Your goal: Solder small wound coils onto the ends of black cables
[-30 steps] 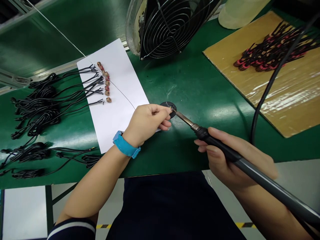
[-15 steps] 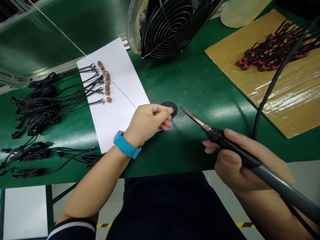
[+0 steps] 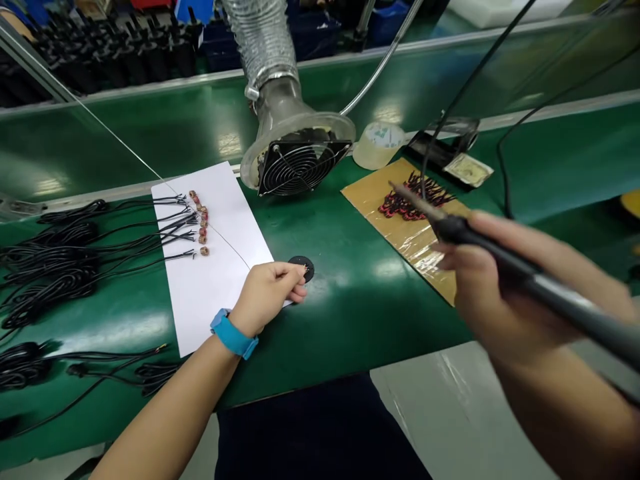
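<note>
My right hand [image 3: 525, 307] is closed around the dark handle of a soldering iron [image 3: 500, 250], its tip raised and pointing up and left, blurred by motion. My left hand [image 3: 270, 293] is in a pinch at the edge of a small black disc [image 3: 311, 267] on the green bench. A thin solder wire [image 3: 227, 241] runs from the upper left down into this hand. Short pale wire ends show at the fingertips, but the fingers hide exactly what else is pinched. A white sheet [image 3: 210, 307] lies partly beneath the left hand.
Small copper-and-red coils [image 3: 203, 223] line the sheet beside stripped ends of black cables [image 3: 65, 267]. A fume extractor fan [image 3: 300, 167] hangs behind. Rightward are a brown board [image 3: 370, 193] with red-black parts [image 3: 417, 200], a tape roll [image 3: 379, 145] and an iron stand with sponge [image 3: 469, 171].
The soldering iron has moved away from the disc, up and to the right. My left hand keeps its pinch at the disc. The camera view has tilted up, showing more of the bench's back.
</note>
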`<action>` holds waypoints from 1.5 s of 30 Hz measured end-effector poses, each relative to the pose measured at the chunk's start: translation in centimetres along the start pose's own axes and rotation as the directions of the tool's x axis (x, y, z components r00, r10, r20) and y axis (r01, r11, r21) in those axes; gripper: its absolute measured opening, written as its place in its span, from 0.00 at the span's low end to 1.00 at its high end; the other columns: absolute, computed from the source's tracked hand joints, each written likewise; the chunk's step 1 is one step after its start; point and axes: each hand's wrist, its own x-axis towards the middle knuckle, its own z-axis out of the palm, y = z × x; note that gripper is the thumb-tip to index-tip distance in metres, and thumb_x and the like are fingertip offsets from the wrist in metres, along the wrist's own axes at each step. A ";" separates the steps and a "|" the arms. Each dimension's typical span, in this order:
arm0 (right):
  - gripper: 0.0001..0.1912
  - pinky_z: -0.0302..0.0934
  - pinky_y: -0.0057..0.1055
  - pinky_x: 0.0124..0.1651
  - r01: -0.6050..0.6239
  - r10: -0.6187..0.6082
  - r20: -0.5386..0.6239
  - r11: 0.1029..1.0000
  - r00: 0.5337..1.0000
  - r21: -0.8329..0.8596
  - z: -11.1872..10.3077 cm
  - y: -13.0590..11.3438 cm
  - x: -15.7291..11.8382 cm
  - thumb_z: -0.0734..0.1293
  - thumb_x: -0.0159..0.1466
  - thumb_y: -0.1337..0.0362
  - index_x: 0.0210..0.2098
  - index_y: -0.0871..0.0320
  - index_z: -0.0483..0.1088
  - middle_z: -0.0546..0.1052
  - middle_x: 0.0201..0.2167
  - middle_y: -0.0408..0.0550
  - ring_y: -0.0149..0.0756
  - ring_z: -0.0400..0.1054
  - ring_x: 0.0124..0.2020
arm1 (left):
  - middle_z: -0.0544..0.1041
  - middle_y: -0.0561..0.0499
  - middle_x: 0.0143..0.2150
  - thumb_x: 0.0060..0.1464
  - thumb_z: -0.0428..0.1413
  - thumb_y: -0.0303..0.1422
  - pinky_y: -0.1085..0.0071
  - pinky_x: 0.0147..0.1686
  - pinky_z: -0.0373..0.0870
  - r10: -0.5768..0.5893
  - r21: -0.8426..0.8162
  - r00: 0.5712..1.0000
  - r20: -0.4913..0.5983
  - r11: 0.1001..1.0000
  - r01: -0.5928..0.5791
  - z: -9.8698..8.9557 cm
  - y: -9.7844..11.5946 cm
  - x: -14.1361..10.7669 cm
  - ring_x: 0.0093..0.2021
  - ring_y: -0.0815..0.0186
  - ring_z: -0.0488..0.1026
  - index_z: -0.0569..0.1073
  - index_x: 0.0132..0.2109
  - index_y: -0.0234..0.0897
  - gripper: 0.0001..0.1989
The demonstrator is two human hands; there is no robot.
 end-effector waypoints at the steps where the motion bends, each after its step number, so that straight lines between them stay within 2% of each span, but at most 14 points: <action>1: 0.16 0.67 0.26 0.44 0.108 -0.107 0.019 0.993 0.994 -0.038 0.4 0.7 2.0 0.69 0.58 0.66 0.46 0.57 0.73 0.78 0.39 0.49 0.34 0.73 0.39 | 0.73 0.53 0.23 0.55 0.55 0.30 0.81 0.26 0.70 0.010 -0.011 1.000 -0.002 1.000 -0.010 0.0 -0.1 -0.1 0.22 0.76 0.71 0.74 0.32 0.28 0.08; 3: 0.14 0.64 0.24 0.47 0.197 -0.180 0.111 0.967 0.977 -0.162 2.1 2.7 5.7 0.68 0.60 0.63 0.44 0.61 0.74 0.77 0.42 0.51 0.33 0.72 0.43 | 0.74 0.52 0.24 0.55 0.55 0.30 0.81 0.27 0.70 0.025 -0.026 1.000 -0.011 0.999 -0.026 0.1 -0.1 -0.2 0.22 0.76 0.72 0.75 0.35 0.28 0.07; 5: 0.19 0.63 0.26 0.47 0.123 -0.046 0.279 0.956 0.959 -0.267 4.5 5.0 8.6 0.64 0.61 0.56 0.47 0.61 0.73 0.76 0.43 0.51 0.35 0.71 0.46 | 0.75 0.52 0.24 0.55 0.55 0.28 0.81 0.27 0.71 0.023 -0.036 0.999 -0.029 0.999 -0.025 0.2 -0.2 -0.4 0.22 0.76 0.72 0.75 0.37 0.28 0.06; 9: 0.35 0.59 0.20 0.35 0.126 0.076 0.603 0.950 0.794 -0.285 8.1 8.7 12.2 0.55 0.54 0.44 0.44 0.67 0.74 0.77 0.36 0.51 0.34 0.71 0.41 | 0.76 0.50 0.24 0.54 0.56 0.25 0.80 0.28 0.72 0.015 -0.091 0.997 -0.069 0.996 -0.021 0.3 -0.4 -0.5 0.23 0.75 0.73 0.75 0.37 0.27 0.05; 12: 0.41 0.53 0.21 0.28 0.152 0.082 0.693 0.951 0.716 -0.270 7.4 9.4 13.9 0.49 0.51 0.42 0.41 0.71 0.74 0.76 0.30 0.48 0.31 0.71 0.34 | 0.76 0.50 0.24 0.52 0.57 0.25 0.78 0.29 0.73 0.042 -0.092 0.995 -0.090 0.994 -0.050 0.4 -0.8 -0.4 0.24 0.73 0.74 0.74 0.33 0.29 0.02; 15: 0.39 0.53 0.21 0.27 0.151 0.106 0.683 0.940 0.722 -0.305 4.5 8.5 14.4 0.54 0.52 0.40 0.46 0.66 0.71 0.76 0.30 0.42 0.29 0.71 0.33 | 0.76 0.50 0.25 0.53 0.56 0.28 0.77 0.29 0.72 0.116 -0.015 0.989 -0.091 0.993 -0.117 0.5 -1.2 -0.7 0.25 0.72 0.75 0.72 0.33 0.31 0.03; 18: 0.33 0.56 0.24 0.27 0.261 -0.039 0.633 0.929 0.773 -0.261 1.7 6.1 12.3 0.58 0.53 0.39 0.44 0.56 0.74 0.77 0.31 0.37 0.28 0.71 0.30 | 0.75 0.51 0.25 0.55 0.53 0.31 0.77 0.28 0.71 0.210 0.086 0.973 -0.093 0.976 -0.202 0.5 -1.4 -1.1 0.25 0.72 0.74 0.70 0.33 0.33 0.06; 20: 0.25 0.60 0.25 0.29 0.350 -0.185 0.607 0.922 0.773 -0.166 0.6 3.5 9.4 0.59 0.59 0.43 0.45 0.53 0.73 0.78 0.36 0.42 0.31 0.73 0.33 | 0.75 0.51 0.27 0.57 0.51 0.33 0.76 0.28 0.70 0.268 0.162 0.958 -0.100 0.955 -0.250 0.3 -1.5 -1.2 0.27 0.71 0.73 0.69 0.34 0.34 0.07; 23: 0.16 0.59 0.25 0.23 0.415 -0.350 0.549 0.910 0.759 0.005 0.5 -0.7 4.1 0.60 0.65 0.56 0.46 0.56 0.72 0.77 0.30 0.46 0.27 0.68 0.21 | 0.75 0.51 0.29 0.60 0.48 0.34 0.74 0.31 0.69 0.376 0.328 0.920 -0.111 0.888 -0.323 -0.2 -1.8 -1.3 0.30 0.69 0.73 0.69 0.36 0.36 0.08; 26: 0.13 0.63 0.25 0.26 0.281 -0.301 0.637 0.950 0.710 0.135 2.2 -3.4 -0.1 0.56 0.66 0.67 0.47 0.57 0.67 0.76 0.28 0.45 0.31 0.71 0.27 | 0.75 0.50 0.32 0.61 0.45 0.34 0.72 0.36 0.68 0.487 0.503 0.864 -0.129 0.783 -0.366 -0.8 -1.7 -1.5 0.33 0.67 0.72 0.70 0.40 0.37 0.10; 30: 0.05 0.66 0.30 0.32 0.081 -0.175 0.561 0.979 0.809 0.189 5.4 -4.0 -2.5 0.60 0.63 0.68 0.40 0.56 0.64 0.75 0.36 0.48 0.35 0.72 0.33 | 0.74 0.45 0.41 0.62 0.44 0.35 0.69 0.43 0.66 0.606 0.660 0.768 -0.210 0.667 -0.346 -1.1 -1.1 -1.8 0.41 0.63 0.72 0.69 0.50 0.34 0.15; 36: 0.11 0.66 0.30 0.35 -0.148 -0.084 0.698 0.953 0.711 0.265 7.9 -3.5 -2.8 0.64 0.58 0.70 0.39 0.55 0.62 0.75 0.37 0.45 0.34 0.71 0.34 | 0.77 0.46 0.43 0.54 0.52 0.48 0.67 0.37 0.66 0.465 0.806 0.880 0.101 0.480 -0.346 -1.1 -1.2 -1.5 0.41 0.56 0.74 0.71 0.54 0.41 0.24; 40: 0.11 0.66 0.29 0.35 -0.160 -0.105 0.710 0.941 0.697 0.296 8.3 -3.2 -2.4 0.66 0.58 0.70 0.39 0.55 0.63 0.74 0.34 0.44 0.33 0.71 0.34 | 0.77 0.45 0.38 0.52 0.53 0.50 0.68 0.28 0.63 0.418 0.899 0.899 0.133 0.332 -0.287 -0.9 -1.3 -1.5 0.35 0.55 0.74 0.71 0.54 0.42 0.26; 45: 0.12 0.65 0.28 0.34 -0.112 -0.192 0.716 0.929 0.671 0.354 8.8 -2.6 -1.7 0.67 0.58 0.68 0.40 0.55 0.62 0.75 0.34 0.44 0.32 0.71 0.33 | 0.76 0.44 0.36 0.55 0.51 0.47 0.68 0.25 0.61 0.412 0.926 0.900 0.139 0.267 -0.266 -0.3 -1.2 -1.7 0.34 0.55 0.74 0.70 0.54 0.39 0.24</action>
